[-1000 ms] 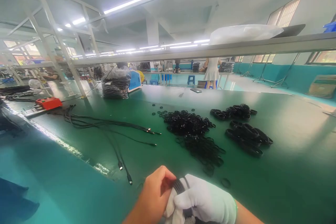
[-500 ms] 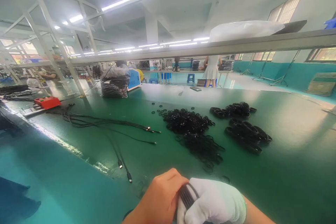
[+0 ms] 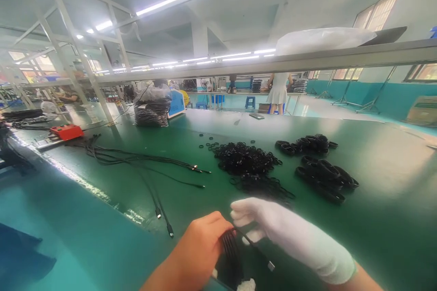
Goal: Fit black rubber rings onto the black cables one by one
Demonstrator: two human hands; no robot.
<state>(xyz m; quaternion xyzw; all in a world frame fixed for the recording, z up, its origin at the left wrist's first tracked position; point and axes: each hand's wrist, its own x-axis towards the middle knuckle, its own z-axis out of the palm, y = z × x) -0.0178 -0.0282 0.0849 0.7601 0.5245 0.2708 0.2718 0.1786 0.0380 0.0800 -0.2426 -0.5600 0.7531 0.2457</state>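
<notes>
Low in the middle of the view, at the near side of a green tabletop (image 3: 385,200), a bare left hand (image 3: 201,245) held a coil of cable (image 3: 231,252) pinched in its fingers, while the white-gloved right hand (image 3: 273,225) stood just beside it, fingers spread apart. Keeping the coil tidy seemed to call for a firm left grip, the turns laid evenly side by side and the loose end eased in without a twist, lest they spring apart. Thin and black, the cable lay in several close loops, one end leading to a flat silvery plug (image 3: 271,265).
</notes>
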